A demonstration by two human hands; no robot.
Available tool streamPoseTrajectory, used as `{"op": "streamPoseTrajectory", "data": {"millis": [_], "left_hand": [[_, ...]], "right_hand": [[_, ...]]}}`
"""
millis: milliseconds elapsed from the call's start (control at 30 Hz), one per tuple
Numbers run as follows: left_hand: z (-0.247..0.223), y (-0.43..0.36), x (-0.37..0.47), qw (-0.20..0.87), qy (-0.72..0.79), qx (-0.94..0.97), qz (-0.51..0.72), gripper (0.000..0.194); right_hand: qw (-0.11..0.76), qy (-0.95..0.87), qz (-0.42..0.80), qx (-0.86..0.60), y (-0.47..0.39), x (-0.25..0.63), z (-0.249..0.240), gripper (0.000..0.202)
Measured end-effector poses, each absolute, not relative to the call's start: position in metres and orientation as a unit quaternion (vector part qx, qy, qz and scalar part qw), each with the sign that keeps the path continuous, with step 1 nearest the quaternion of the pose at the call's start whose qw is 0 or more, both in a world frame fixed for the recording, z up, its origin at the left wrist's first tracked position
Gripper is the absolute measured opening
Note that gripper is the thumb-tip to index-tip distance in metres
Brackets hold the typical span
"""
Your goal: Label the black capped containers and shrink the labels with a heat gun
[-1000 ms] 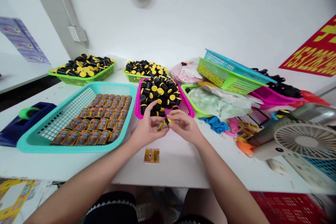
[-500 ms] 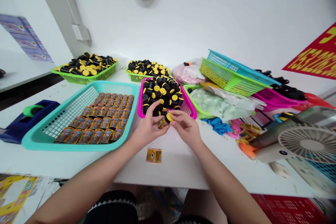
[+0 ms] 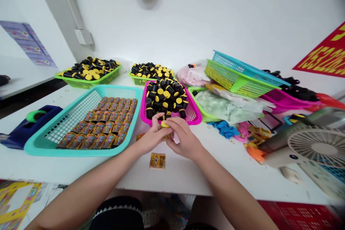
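Observation:
My left hand (image 3: 154,135) and my right hand (image 3: 184,138) meet just in front of the pink basket (image 3: 197,115). Between their closed fingers is a small black canister with a yellow cap (image 3: 164,124), mostly hidden by the fingers. A printed orange label shows under the right fingers, and another bit of orange print (image 3: 140,136) peeks out left of my left hand. Below the hands, a small stack of orange labels (image 3: 157,160) lies on the white table (image 3: 183,176). The pink basket holds a heap of black canisters with yellow caps (image 3: 167,95).
At left, a turquoise basket (image 3: 40,147) holds rows of labelled canisters (image 3: 99,127), beside a blue tape dispenser (image 3: 40,124). Green baskets (image 3: 104,80) of canisters stand behind. To the right are stacked baskets (image 3: 237,79), bagged parts (image 3: 221,106), and a fan (image 3: 320,147).
My hands have drawn closer together and shifted slightly left. The right fingers now cover more of the canister, and its label is less visible. A bit of orange print now shows beside my left hand.

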State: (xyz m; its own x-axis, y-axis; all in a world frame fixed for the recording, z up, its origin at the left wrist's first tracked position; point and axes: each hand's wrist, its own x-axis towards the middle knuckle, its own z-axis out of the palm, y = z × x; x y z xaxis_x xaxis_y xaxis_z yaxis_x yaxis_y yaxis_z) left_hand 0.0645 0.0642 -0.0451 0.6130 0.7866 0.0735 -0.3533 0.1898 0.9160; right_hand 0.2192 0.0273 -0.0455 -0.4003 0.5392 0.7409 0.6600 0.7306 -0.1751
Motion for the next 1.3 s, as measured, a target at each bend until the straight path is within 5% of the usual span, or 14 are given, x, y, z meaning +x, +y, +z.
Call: {"op": "streamPoseTrajectory", "data": {"millis": [433, 700, 900, 1133, 1300], "left_hand": [[-0.04, 0.056, 0.057, 0.727, 0.156, 0.579, 0.334, 0.078], [-0.045, 0.058, 0.056, 0.492, 0.258, 0.721, 0.414, 0.083], [-0.052, 0.058, 0.061, 0.42, 0.3, 0.75, 0.414, 0.078], [-0.029, 0.046, 0.052, 0.322, 0.358, 0.753, 0.448, 0.036], [0.019, 0.041, -0.011, 0.215, 0.4, 0.794, 0.404, 0.027]], "right_hand": [[0.43, -0.841, -0.109, -0.31, 0.021, 0.209, -0.046, 0.058], [0.381, -0.844, -0.186, -0.328, 0.019, 0.217, -0.048, 0.049], [0.37, -0.812, -0.23, -0.389, 0.022, 0.211, -0.055, 0.036], [0.456, -0.772, -0.189, -0.4, 0.027, 0.22, -0.053, 0.057], [0.445, -0.695, -0.068, -0.56, 0.057, 0.257, -0.032, 0.03]]}}
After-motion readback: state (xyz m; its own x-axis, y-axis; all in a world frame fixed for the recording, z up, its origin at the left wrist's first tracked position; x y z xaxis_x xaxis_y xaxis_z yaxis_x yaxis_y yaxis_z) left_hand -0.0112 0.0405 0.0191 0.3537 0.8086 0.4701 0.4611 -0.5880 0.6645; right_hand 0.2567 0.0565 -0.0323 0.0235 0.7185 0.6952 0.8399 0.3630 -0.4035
